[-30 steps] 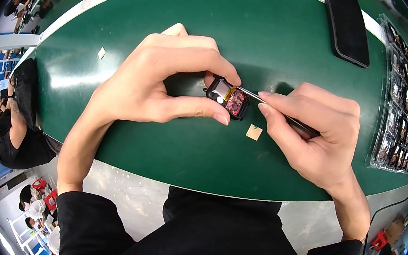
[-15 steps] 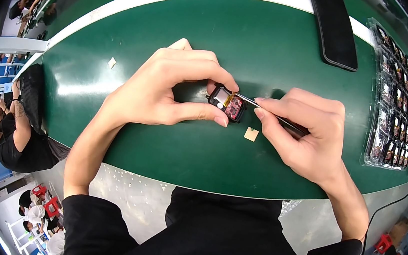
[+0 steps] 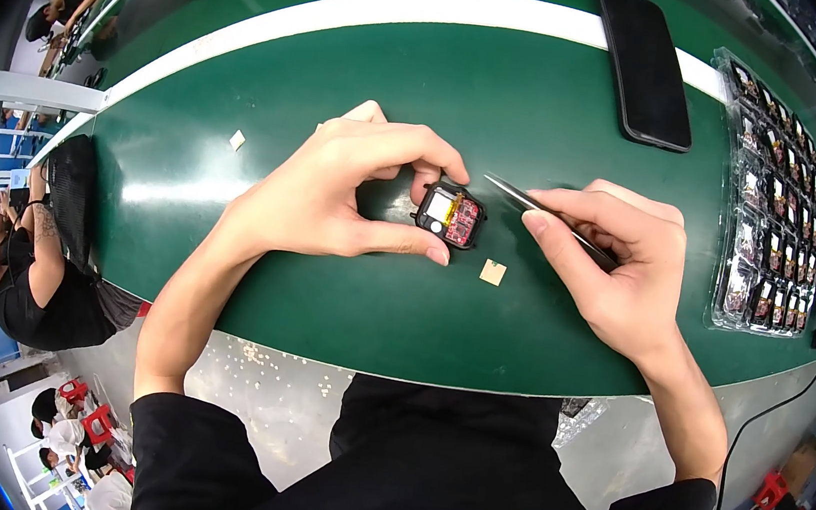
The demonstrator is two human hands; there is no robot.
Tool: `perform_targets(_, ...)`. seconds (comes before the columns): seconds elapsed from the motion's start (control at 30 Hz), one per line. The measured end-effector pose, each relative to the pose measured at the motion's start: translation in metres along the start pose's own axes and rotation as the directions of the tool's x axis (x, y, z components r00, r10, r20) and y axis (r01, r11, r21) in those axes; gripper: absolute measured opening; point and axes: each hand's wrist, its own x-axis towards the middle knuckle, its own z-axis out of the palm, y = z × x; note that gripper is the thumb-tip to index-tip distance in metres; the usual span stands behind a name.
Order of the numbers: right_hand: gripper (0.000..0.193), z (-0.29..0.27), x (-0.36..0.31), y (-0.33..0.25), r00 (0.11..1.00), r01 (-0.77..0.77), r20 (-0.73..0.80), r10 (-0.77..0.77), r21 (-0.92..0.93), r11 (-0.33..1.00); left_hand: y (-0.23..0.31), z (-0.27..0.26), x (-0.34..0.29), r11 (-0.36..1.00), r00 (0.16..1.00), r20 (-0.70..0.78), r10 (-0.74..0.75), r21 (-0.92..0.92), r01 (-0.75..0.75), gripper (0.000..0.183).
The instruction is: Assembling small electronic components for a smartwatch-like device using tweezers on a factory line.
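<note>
Between the thumb and fingers of my left hand [image 3: 346, 182] is a small black device housing [image 3: 449, 215], its inside facing up. A red circuit board, a silvery-white block and a strip of yellow tape show inside it. My right hand [image 3: 619, 259] grips a pair of dark metal tweezers [image 3: 554, 211] like a pen. Their tips point toward the upper right of the housing and stand a little apart from it. Just below the tips' side of the housing, a small pale square piece [image 3: 493, 272] lies on the green table [image 3: 350, 319].
At the right stands a clear plastic tray [image 3: 723, 316] with rows of similar devices. A black phone [image 3: 645, 71] lies across the white strip [image 3: 456, 7] at the back. Another pale piece [image 3: 237, 140] is at left. A black cable [image 3: 734, 443] hangs off the right edge. A person [image 3: 40, 263] sits at left.
The tweezers have drawn back from the housing, and their tips now point up and away. My left hand still holds the housing, turned slightly. The whole view has shifted a little.
</note>
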Motion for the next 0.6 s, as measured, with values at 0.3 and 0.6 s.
perform_targets(0.3,0.023,0.012,-0.006,0.003,0.999,-0.037,0.018,0.036,0.085,0.996,0.000,0.009,-0.006,0.997,0.999,0.049,0.022,0.073,-0.025,0.059)
perform_targets(0.6,0.043,0.028,-0.001,-0.013,0.983,0.181,0.077,-0.166,-0.271,0.946,0.007,0.000,-0.004,0.999,0.997,0.065,-0.028,-0.030,0.030,0.071)
